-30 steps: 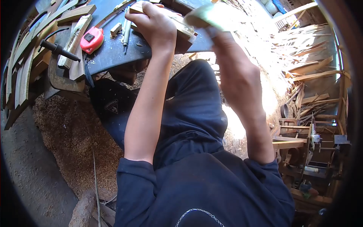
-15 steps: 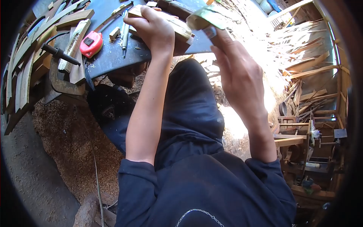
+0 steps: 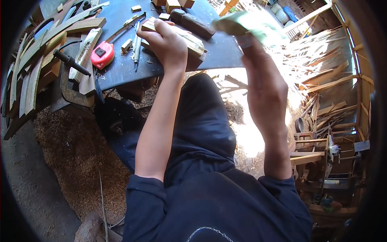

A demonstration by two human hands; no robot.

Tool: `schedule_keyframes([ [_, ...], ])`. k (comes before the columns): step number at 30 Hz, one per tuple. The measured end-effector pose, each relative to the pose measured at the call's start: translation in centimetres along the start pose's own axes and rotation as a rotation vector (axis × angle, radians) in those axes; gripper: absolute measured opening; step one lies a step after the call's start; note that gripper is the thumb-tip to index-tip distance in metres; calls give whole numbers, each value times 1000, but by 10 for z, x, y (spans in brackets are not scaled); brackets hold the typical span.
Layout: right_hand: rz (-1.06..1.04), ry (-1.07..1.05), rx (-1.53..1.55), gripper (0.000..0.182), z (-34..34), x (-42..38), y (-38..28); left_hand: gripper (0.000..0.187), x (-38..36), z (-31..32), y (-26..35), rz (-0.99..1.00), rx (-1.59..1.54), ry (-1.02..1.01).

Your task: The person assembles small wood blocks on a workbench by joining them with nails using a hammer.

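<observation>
My left hand (image 3: 171, 44) is closed around a pale, rough-cut wood block (image 3: 194, 43), pressing it against the table near its front edge. A darker wood piece (image 3: 195, 62) lies under the block. Raised to the right of the block, my right hand (image 3: 266, 82) grips the short handle of a hatchet (image 3: 236, 24). The broad head is smeared by motion and stands apart from the wood. Left of my left hand lie a pen-like metal tool (image 3: 137, 52), a small wood offcut (image 3: 126, 45) and a red tape measure (image 3: 102, 55).
The dark blue table (image 3: 117, 74) carries a dark wooden bar (image 3: 193, 25) and several small blocks. A metal clamp (image 3: 70, 86) sits at its left edge beside stacked curved strips (image 3: 34, 76). Wood scraps (image 3: 326, 60) lie on the right; sawdust (image 3: 72, 161) covers the floor.
My right hand and the hatchet have moved up and to the right, away from the wood block. My left hand still holds the block. The whole view has shifted slightly.
</observation>
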State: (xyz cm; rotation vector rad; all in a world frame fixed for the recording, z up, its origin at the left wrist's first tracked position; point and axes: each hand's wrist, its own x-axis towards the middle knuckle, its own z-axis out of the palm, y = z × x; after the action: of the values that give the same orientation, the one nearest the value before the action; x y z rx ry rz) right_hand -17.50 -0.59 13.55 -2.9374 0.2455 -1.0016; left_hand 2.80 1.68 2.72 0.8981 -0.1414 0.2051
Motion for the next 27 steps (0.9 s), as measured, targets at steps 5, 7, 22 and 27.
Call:
schedule_keyframes([
  [5,-43,135,81,46,23,-9,16,31,4,-2,-8,-43,-42,-4],
  [7,-67,-42,10,50,32,-19,10,30,2,-2,-2,-7,-15,-3],
  [22,-15,-74,22,46,22,-12,5,31,-1,0,6,13,52,-9],
  [27,-38,114,88,42,-17,13,0,31,-2,2,3,41,45,-1],
])
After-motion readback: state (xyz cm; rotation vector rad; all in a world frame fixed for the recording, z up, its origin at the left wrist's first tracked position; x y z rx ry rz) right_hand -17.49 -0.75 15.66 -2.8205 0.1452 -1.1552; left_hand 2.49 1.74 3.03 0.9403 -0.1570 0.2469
